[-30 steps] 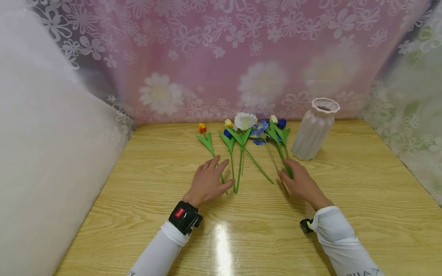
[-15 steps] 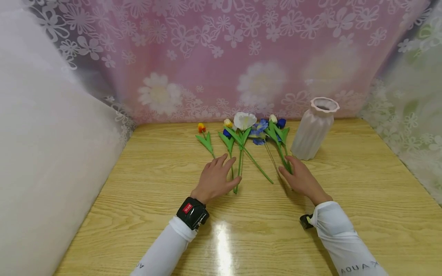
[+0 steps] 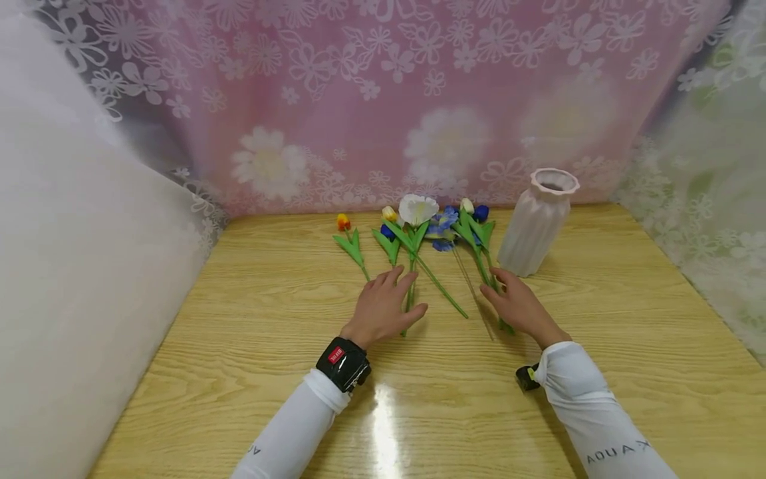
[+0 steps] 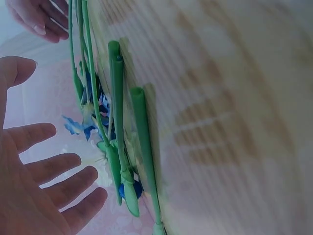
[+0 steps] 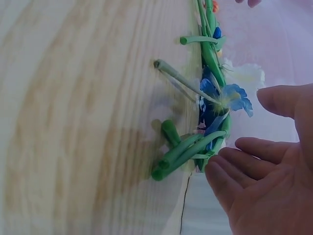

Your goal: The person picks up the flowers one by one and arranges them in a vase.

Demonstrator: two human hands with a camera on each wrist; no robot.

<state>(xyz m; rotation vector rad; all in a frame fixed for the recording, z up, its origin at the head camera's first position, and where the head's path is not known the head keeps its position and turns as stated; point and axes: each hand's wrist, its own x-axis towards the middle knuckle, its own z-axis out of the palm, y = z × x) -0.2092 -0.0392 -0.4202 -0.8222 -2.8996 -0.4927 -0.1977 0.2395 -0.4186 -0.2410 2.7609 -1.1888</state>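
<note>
Several artificial flowers lie on the wooden table. My left hand (image 3: 383,306) hovers palm down over the stems of the white flower (image 3: 418,209) and yellow tulip (image 3: 389,213), fingers spread. In the left wrist view, green stems (image 4: 142,127) lie apart from that hand's fingers. My right hand (image 3: 520,306) is beside the stems of the white tulip (image 3: 467,206) and blue tulip (image 3: 481,213). Seen from the right wrist, its fingers are extended and hold nothing; whether they touch the stems I cannot tell. Between the hands is a blue, ruffled flower (image 3: 443,223).
A pale ribbed vase (image 3: 534,226) stands upright behind the right hand. An orange-yellow tulip (image 3: 343,223) lies at the left of the flowers. A pink floral curtain (image 3: 359,120) hangs at the table's back edge, with a white sheet (image 3: 78,233) on the left.
My left hand has moved right, from over the orange-yellow tulip's stem to the middle stems. The right hand has barely moved; more of the stem ends shows below it.
</note>
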